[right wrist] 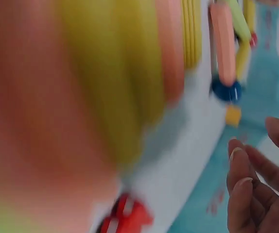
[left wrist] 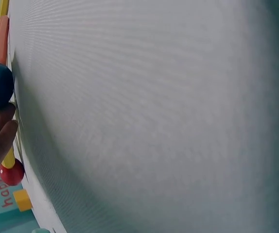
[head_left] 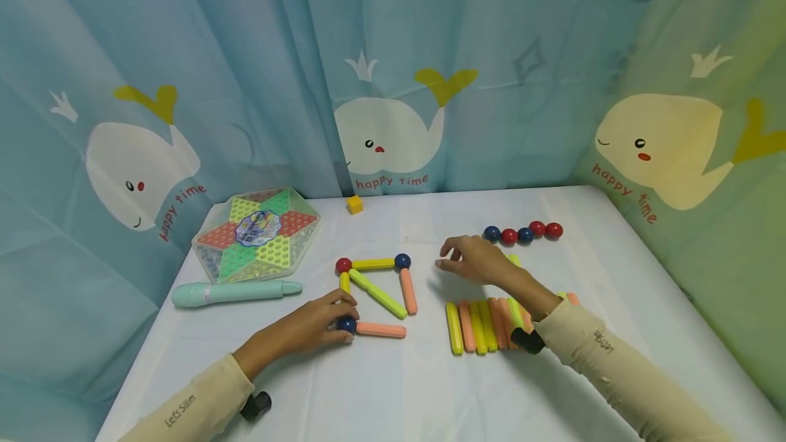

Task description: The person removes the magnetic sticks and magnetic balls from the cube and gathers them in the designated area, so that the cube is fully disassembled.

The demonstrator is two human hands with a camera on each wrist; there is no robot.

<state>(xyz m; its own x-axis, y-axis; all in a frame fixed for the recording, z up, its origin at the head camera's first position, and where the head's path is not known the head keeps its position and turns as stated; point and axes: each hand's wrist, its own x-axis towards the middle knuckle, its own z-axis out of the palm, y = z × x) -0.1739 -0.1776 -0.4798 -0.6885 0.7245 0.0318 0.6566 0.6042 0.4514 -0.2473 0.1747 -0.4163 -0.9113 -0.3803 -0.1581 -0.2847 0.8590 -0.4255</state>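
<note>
My left hand pinches a blue ball between thumb and fingers, at the near left corner of a four-sided frame of rods and balls. A pink rod runs right from this ball. A yellow rod leads away to a red ball. Along the far side, another yellow rod reaches a second blue ball, with a pink rod below. A yellow-green rod slants inside from the red ball. Right of the frame, my right hand hovers with loosely bent fingers, holding nothing.
A row of pink and yellow rods lies under my right forearm. Red and blue balls line up behind it. At the left are a Chinese checkers board and a mint-green microphone-shaped object. A yellow cube sits near the curtain.
</note>
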